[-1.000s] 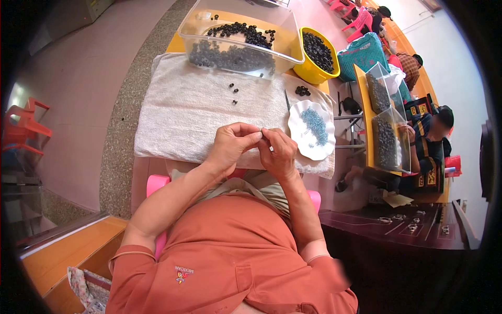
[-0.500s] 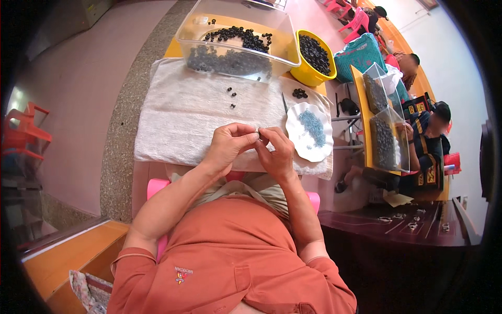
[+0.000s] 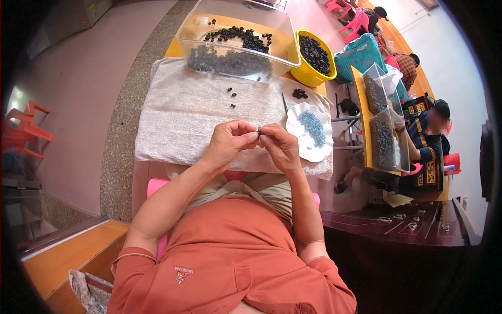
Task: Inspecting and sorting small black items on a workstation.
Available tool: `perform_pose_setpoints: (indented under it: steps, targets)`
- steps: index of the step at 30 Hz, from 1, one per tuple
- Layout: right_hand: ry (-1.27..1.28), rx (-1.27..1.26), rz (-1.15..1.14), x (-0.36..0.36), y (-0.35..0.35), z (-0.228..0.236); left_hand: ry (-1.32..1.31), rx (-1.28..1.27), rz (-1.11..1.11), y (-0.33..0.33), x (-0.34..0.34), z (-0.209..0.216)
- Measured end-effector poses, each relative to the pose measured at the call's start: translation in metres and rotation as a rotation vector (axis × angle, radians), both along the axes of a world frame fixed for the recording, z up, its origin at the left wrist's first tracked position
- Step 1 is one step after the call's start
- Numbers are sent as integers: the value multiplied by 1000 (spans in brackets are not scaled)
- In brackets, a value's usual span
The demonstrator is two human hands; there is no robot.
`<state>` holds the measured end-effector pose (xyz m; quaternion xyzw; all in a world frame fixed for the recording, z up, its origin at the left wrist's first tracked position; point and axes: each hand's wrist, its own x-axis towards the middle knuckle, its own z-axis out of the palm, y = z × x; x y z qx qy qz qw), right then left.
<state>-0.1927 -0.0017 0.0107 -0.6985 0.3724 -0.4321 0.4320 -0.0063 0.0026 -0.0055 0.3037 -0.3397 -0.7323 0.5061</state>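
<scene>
Fingertips of your left hand [image 3: 227,142] and right hand [image 3: 281,148] are meeting in a narrow pinch, holding a small dark piece [image 3: 259,134] between them. It is sitting at the very tips, mostly hidden, over the towel [image 3: 183,115], left of the white plate [image 3: 316,154].

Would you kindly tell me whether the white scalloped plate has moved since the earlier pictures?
No: judged against the white towel, the scalloped plate has kept its place near the towel's right edge.
</scene>
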Motion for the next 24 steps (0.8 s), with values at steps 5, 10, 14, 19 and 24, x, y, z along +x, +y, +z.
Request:
perform_pose_setpoints:
  steps: [5,10,14,19,24]
  targets:
    - [-48,90,-19,-8,-1,-5,-36,-9,-8,0,0,1]
    - [-114,140,-15,-10,-1,-3,-117,-70,-46,1,0,3]
    - [-101,174,-14,-13,-2,-3,-142,-103,-59,1,0,4]
    - [-124,224,-18,-15,-2,-6,-204,-194,-74,0,0,2]
    - [-131,225,-14,-12,-2,-7,-231,-206,-64,1,0,2]
